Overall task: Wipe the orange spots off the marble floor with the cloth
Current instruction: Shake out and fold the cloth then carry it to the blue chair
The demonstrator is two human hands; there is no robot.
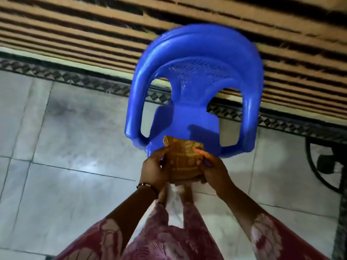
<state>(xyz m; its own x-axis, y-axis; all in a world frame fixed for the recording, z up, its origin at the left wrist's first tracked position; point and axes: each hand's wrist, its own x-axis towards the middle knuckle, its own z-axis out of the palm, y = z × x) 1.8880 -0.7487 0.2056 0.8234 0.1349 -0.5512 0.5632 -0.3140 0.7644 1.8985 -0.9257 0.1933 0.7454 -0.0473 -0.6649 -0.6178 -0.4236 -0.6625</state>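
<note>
Above marble floor (78, 132): cloth (183, 158) between left hand (153, 170) and right hand (213, 170), both gripping.

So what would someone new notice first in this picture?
The bright blue plastic chair at centre, standing on the pale marble floor against a striped rug. Just below it, the left hand and right hand hold a tan patterned cloth together.
</note>
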